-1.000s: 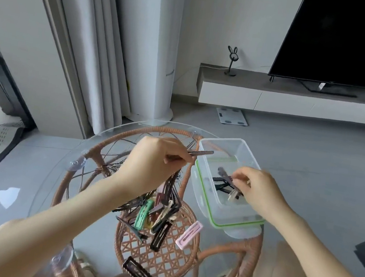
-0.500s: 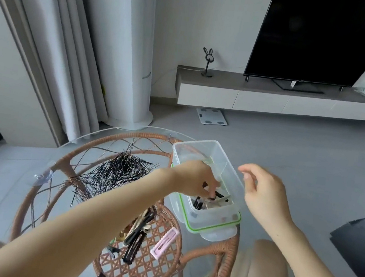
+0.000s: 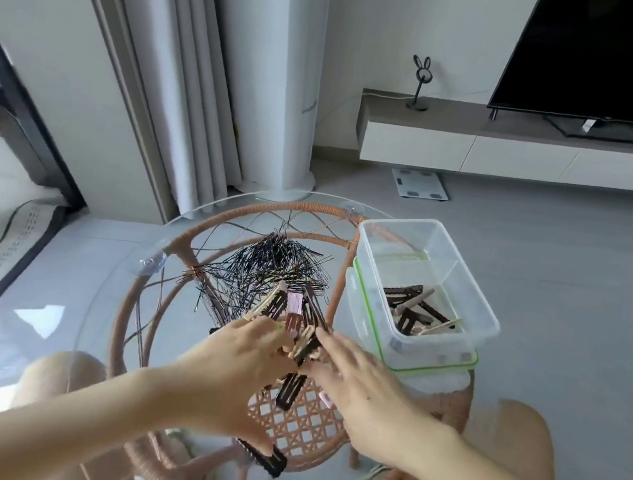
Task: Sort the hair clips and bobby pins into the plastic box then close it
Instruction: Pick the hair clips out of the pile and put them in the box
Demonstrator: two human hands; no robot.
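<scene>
From the head view, the glass table (image 3: pixel 111 312) was seen from above, with the plastic box (image 3: pixel 428 293) standing open at its right edge on a green-rimmed lid (image 3: pixel 433 366); a few hair clips (image 3: pixel 417 310) already lay inside the box; a loose heap of bobby pins (image 3: pixel 260 272) was spread toward the far-middle of the glass; a cluster of hair clips (image 3: pixel 295 319) lay at the centre, and one dark clip (image 3: pixel 265 458) sat apart near the near edge.

Risk was judged to lie mainly in the gathering; several clips were being bunched together, so some could be dropped on the way to the box, or slid off the smooth glass; thin pins could be dragged along and tangled with the clips; the light box could be knocked if it was struck on its near wall.

The left hand (image 3: pixel 242 368) was laid over the centre cluster with fingers curled partway, touching the clips; whether any was truly gripped could not be told; the right hand (image 3: pixel 362 390) was held with fingers fairly spread, its tips touching the same cluster from the right; nothing was seen firmly held in it.
</scene>
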